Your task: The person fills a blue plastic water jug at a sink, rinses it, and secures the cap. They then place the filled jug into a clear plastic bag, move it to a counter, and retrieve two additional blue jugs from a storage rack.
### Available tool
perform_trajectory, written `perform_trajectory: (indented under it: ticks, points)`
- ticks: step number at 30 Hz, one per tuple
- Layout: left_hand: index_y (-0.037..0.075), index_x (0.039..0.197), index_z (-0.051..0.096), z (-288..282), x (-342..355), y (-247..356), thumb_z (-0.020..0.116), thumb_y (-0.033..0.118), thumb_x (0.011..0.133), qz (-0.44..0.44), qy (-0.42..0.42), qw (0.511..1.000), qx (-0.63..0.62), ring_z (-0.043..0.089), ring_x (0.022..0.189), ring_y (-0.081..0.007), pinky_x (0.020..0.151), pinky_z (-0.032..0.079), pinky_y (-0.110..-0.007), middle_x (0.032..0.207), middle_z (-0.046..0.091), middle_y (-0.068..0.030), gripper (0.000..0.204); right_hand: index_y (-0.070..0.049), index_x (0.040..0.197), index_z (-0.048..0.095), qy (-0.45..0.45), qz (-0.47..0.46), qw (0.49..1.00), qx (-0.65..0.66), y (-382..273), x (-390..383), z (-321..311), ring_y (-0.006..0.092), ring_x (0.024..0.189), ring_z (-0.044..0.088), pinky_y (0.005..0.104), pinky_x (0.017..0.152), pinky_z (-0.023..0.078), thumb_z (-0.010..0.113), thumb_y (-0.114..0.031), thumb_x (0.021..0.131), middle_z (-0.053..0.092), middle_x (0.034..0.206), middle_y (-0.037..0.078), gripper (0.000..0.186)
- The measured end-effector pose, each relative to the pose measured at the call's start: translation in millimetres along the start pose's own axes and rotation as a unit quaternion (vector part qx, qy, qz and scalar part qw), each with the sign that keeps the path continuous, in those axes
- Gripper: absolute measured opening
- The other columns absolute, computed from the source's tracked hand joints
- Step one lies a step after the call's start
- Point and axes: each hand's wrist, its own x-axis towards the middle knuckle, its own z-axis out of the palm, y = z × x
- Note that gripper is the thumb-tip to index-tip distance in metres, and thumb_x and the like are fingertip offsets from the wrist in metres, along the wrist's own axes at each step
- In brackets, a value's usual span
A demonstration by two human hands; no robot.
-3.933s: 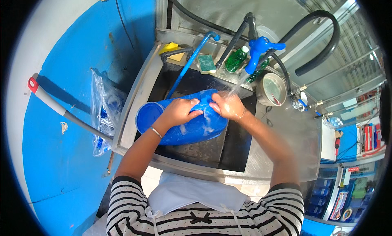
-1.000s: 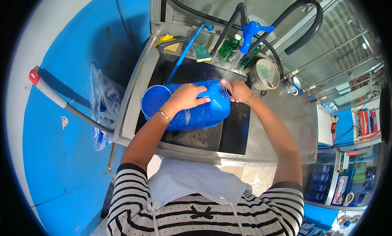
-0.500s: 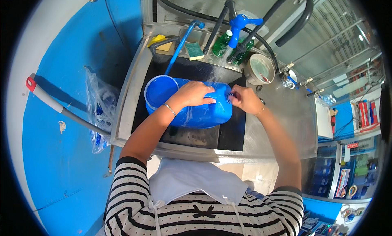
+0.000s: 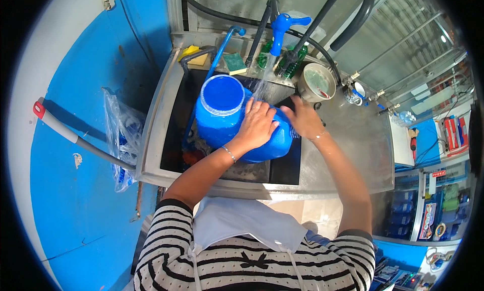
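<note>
A large blue plastic container (image 4: 217, 127) lies tilted in the sink, its wide round lid (image 4: 222, 94) facing up at the left. A smaller threaded neck shows at its right end. My left hand (image 4: 256, 127) is on top of the container, fingers bent over and gripping its upper side. Beside the right end is my right hand (image 4: 305, 120), its fingers stretched out and apart, near the neck. Water runs from the blue tap (image 4: 279, 34) onto the far side of the container.
The steel sink (image 4: 151, 124) has a dark basin. Along its back are a green-and-yellow sponge (image 4: 234, 63), a yellow cloth (image 4: 190, 53), green bottles (image 4: 301, 54) and a bowl (image 4: 316, 83). A blue pipe (image 4: 222, 49) rises at the left. A plastic bag (image 4: 121, 140) hangs outside.
The container has turned and tipped, so its wide lid now faces more upward. My left hand has shifted along with it. My right hand has moved off the neck, its fingers straightening.
</note>
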Motion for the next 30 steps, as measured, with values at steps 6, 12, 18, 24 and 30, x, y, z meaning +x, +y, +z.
perform_trajectory:
  ticks: [6,12,18,24,30]
  points:
    - [-0.002,0.118,0.057,32.5,-11.5,33.6,0.059,0.031,0.085,0.053,-0.046,0.994,-0.081,0.046,0.12,-0.0432,0.108,0.028,-0.053,0.123,0.054,-0.0284,0.047,-0.035,0.149,0.027,0.02,0.024,0.998,-0.055,-127.5,41.7,54.1,0.058,0.137,0.014,0.0736,0.102,0.021,0.07,-0.062,0.071,0.018,0.151,0.03,0.093]
    - [0.006,0.065,0.06,3.7,-15.9,-3.3,0.064,0.019,0.07,0.172,-0.006,0.969,-0.176,0.055,0.08,-0.0282,0.082,0.042,-0.042,0.072,0.057,-0.0074,0.014,-0.025,0.123,0.06,0.008,-0.298,0.944,-0.141,-90.1,68.8,38.6,0.0453,0.127,0.036,0.0614,0.097,0.032,0.073,-0.042,0.07,0.041,0.135,0.022,0.058]
    - [0.008,0.059,0.056,-2.1,-9.2,-7.3,0.062,0.018,0.066,0.264,-0.032,0.946,-0.184,0.051,0.075,-0.0265,0.079,0.041,-0.04,0.067,0.05,-0.0056,0.014,-0.012,0.086,0.07,0.053,-0.324,0.927,-0.18,-80.0,97.6,25.2,0.0317,0.12,0.047,0.0526,0.096,0.039,0.075,-0.031,0.072,0.057,0.121,0.011,0.025]
    - [0.008,0.058,0.055,11.2,-6.4,3.9,0.061,0.02,0.068,0.292,-0.027,0.934,-0.203,0.052,0.078,-0.0274,0.084,0.043,-0.041,0.068,0.052,-0.0056,0.016,-0.006,0.085,0.071,-0.01,-0.307,0.948,-0.088,-78.8,90.5,10.9,0.0369,0.078,0.065,0.0432,0.076,0.053,0.068,-0.047,0.081,0.066,0.081,0.02,0.042]
    - [0.008,0.055,0.059,16.5,-1.9,6.2,0.061,0.02,0.066,0.298,-0.031,0.932,-0.205,0.052,0.075,-0.0266,0.083,0.043,-0.041,0.065,0.054,-0.0059,0.016,-0.009,0.113,0.066,-0.103,-0.243,0.957,-0.123,-78.9,69.9,-2.5,0.0409,0.104,0.061,0.0499,0.086,0.05,0.073,-0.056,0.073,0.063,0.114,0.022,0.062]
